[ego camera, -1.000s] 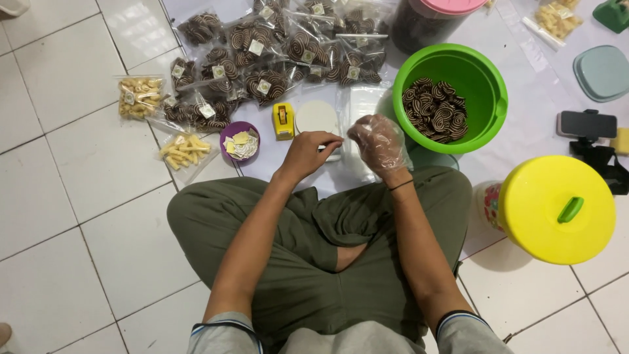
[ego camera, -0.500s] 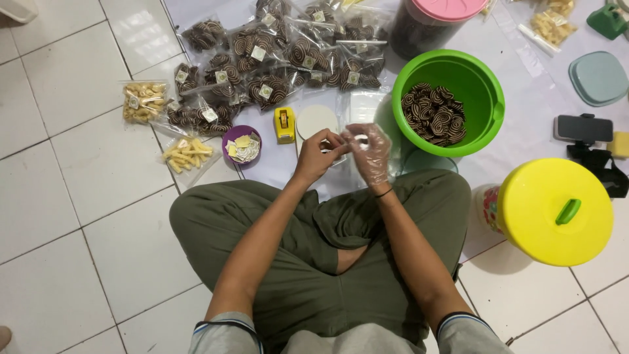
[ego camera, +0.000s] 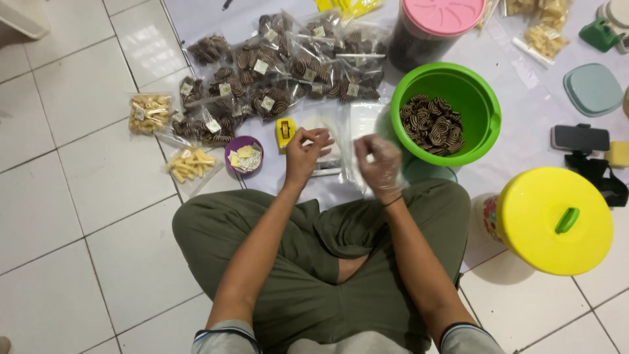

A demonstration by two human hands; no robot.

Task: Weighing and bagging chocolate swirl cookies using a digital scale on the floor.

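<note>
Now, left hand: your left hand (ego camera: 303, 155) is hovering above the clear plastic bag (ego camera: 341, 134), fingers pinched narrow on something too small to tell.
Right hand: your gloved right hand (ego camera: 379, 164) is curling loosely, holding nothing visible.
Bag: lying flat on the white sheet (ego camera: 524, 118), beside the green tub of spiral cookies (ego camera: 445, 115).
Risk: the glove is likely slipping on thin plastic, fumbling the bag.

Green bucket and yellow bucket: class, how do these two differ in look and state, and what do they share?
The green bucket is open, while the yellow bucket is closed by a yellow lid with a green handle. The green bucket shows dark spiral cookies inside; the yellow bucket's contents are hidden. The green bucket sits nearer the right hand, the yellow one beside the person's knee. Both are round and stand upright on the floor.
</note>
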